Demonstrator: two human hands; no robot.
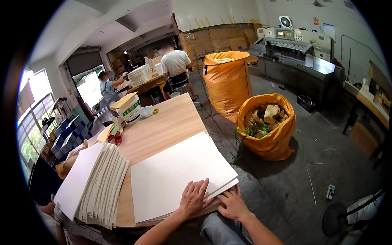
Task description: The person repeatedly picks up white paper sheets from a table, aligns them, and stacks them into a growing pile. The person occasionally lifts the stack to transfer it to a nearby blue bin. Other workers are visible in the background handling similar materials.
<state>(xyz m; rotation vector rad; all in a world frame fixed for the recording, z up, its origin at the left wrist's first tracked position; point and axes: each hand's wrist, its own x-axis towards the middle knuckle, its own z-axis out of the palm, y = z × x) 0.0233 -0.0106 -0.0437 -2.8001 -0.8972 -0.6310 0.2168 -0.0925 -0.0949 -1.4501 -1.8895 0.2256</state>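
Sheets: a low stack of large cream-white sheets (179, 179) lies at the near right corner of the desk, its right edges fanned a little apart
Desk: long light wooden desk (163, 126) running from the near edge far into the room, carrying both paper stacks
Tall sack: a full orange sack (227, 81) stands upright on the floor, far right of the desk
Low sack: a shorter open orange sack (270, 134) stuffed with paper and card offcuts, on the grey floor just right of the desk
Cutting machine: a grey machine (292, 49) against the far right wall
Fanned pile: a second pile of white sheets (96, 183) spread like a fan at the near left of the desk, just beside the main stack
People: one person in a white shirt (174, 63) at a far desk, back turned; another person (107, 87) further left by stacked white paper
Bucket: a white tub (131, 109) with a tan card resting on top, far left on the desk
Left hand: left hand (194, 198) lies flat, fingers spread, on top of the stack near its near right corner, pressing rather than clasping
Right hand: right hand (233, 204) is at the stack's near right edge, fingertips curled against the sheet edges; whether they pinch a sheet I cannot tell
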